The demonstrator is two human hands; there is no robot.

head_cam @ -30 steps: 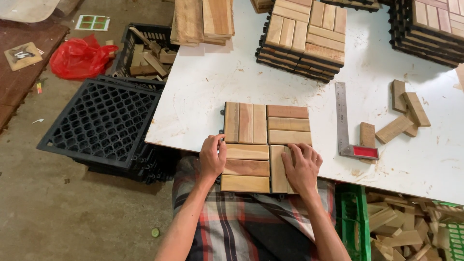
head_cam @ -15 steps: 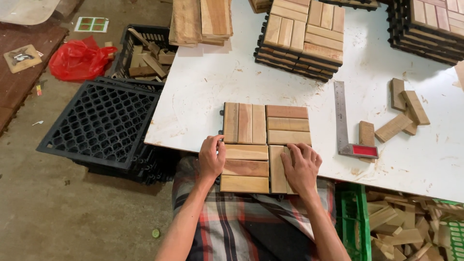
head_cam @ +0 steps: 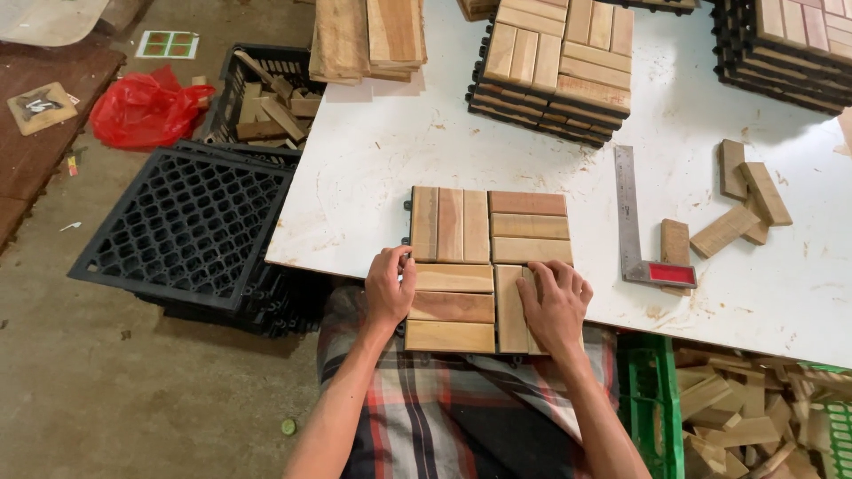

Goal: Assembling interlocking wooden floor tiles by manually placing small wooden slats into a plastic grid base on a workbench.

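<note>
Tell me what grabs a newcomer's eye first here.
The wooden slat tile at the near edge of the white table, with the left hand on its left side and the right hand on its near right slats. Then the red plastic bag on the floor, far left.

The white table (head_cam: 390,168) carries a wooden tile (head_cam: 484,266), tile stacks (head_cam: 555,66), a square (head_cam: 632,222) and, seemingly, loose slats (head_cam: 741,200).

2 bare forearms rise from the bottom of the frame, ending in a left hand (head_cam: 389,291) and a right hand (head_cam: 555,306) with no gloves, rings or watch. Between them, bottom centre, the person wears plaid cloth (head_cam: 461,417) in grey, white, red and black.
</note>
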